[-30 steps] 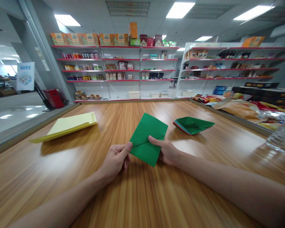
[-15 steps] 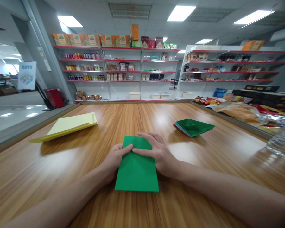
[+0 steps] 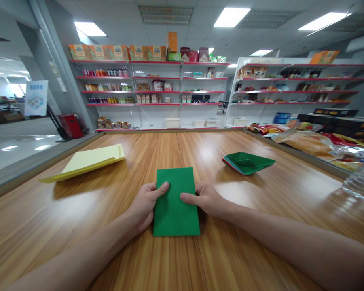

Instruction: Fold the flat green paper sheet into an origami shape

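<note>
A green sheet of paper (image 3: 176,214), rectangular and smooth, is held up in front of me over the wooden table. My left hand (image 3: 145,204) grips its left edge, thumb lying on the face and the other fingers behind. On the opposite edge my right hand (image 3: 208,199) does the same, its thumb pressed on the paper and its fingers hidden behind it. Whether the paper is one layer or folded, I cannot tell.
Yellow paper (image 3: 92,158) with a raised edge lies at left on the table (image 3: 109,258). Folded papers, green on top (image 3: 248,162), rest at right. A clear plastic container (image 3: 360,182) stands at the far right edge near snack packets (image 3: 306,143). Stocked shelves (image 3: 157,91) stand behind.
My right hand has slid from across the paper's upper part to its right edge, fingers now behind. The paper has tilted more upright, its top edge uncovered. My left hand has barely moved.
</note>
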{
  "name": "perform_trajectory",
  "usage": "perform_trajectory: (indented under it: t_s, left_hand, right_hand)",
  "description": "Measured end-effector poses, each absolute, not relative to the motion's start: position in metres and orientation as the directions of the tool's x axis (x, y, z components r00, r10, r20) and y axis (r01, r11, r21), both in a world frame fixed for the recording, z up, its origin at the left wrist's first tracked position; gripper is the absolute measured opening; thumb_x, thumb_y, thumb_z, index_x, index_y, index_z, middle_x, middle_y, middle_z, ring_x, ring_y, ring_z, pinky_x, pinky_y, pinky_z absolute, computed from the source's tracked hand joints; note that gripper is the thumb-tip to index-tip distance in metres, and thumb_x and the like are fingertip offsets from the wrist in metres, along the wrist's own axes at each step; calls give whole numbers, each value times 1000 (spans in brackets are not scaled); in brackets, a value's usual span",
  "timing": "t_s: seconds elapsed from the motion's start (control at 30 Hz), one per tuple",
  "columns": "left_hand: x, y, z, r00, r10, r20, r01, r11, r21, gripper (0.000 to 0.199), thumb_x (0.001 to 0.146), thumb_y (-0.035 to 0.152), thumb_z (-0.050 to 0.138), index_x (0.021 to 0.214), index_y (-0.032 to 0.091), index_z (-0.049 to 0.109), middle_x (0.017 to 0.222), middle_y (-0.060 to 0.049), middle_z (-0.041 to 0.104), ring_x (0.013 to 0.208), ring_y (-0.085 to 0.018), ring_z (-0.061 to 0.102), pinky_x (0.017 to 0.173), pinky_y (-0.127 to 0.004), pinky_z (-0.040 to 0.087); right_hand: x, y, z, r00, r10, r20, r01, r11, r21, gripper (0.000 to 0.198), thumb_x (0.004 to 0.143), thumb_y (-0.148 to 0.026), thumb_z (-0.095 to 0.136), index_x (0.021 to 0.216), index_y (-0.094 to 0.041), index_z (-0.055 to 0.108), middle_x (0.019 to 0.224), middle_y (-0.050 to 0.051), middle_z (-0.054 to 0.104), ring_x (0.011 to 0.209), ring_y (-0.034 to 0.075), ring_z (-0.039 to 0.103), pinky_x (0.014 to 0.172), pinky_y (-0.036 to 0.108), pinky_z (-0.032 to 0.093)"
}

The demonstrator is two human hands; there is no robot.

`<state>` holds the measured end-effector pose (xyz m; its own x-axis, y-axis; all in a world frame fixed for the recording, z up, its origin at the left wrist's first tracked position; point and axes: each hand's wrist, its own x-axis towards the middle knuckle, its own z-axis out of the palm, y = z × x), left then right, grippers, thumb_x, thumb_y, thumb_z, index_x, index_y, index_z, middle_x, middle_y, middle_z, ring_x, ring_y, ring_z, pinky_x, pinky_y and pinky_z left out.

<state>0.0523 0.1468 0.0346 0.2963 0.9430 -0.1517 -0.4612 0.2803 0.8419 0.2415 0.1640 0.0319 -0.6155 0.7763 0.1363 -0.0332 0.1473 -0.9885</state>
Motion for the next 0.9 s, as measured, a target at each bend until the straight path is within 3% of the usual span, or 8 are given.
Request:
perform_trajectory:
  t_s: [0.13,0.33,0.43,0.53,0.7,0.9]
  left_hand:
    - [52,143,37,418,899,-132,-471,339,814,33,72,33,76,93,8,70,88,-17,73,78,-30,70,75,-42,56]
    - [55,144,30,217,973,-82,-455,175,873,28,69,23,78,91,9,69,89,-14,73,80,-27,69,79,-40,55]
    - [56,146,29,196,980,-29,-465,119,877,32,69,22,79,96,11,66,93,-13,73,82,-25,69,79,-38,55]
    - [57,147,32,149,988,-37,-500,108,859,33,71,27,77,98,14,64,91,-10,73,78,-23,69,73,-35,56]
    - [58,146,39,28,991,-134,-448,132,884,33,77,45,67,76,12,64,69,-7,71,60,-20,66,57,-29,54]
    - [53,148,36,-31,993,-114,-409,92,908,44,73,56,66,61,14,59,49,-2,60,41,-14,54,41,-24,44]
  right_hand:
    - [240,158,35,-681,717,147,-160,50,-986,38,73,-47,71,85,-11,70,80,7,71,75,18,66,72,31,52]
    - [241,161,33,-495,864,87,-57,68,-996,33,71,-42,73,82,-11,70,76,7,71,67,17,65,60,27,51]
    - [242,162,30,-456,885,97,-24,97,-995,33,73,-42,71,83,-11,69,77,8,70,69,19,65,61,29,51]
    - [242,161,31,-495,865,86,-52,69,-996,36,72,-44,72,84,-10,69,80,9,71,68,18,65,60,29,51]
    - [242,157,35,-645,761,72,-100,9,-995,37,72,-44,72,85,-10,69,79,8,71,69,17,65,63,27,51]
    - [242,156,34,-634,772,44,-128,-48,-991,37,70,-42,74,85,-9,69,82,8,71,67,16,65,61,26,51]
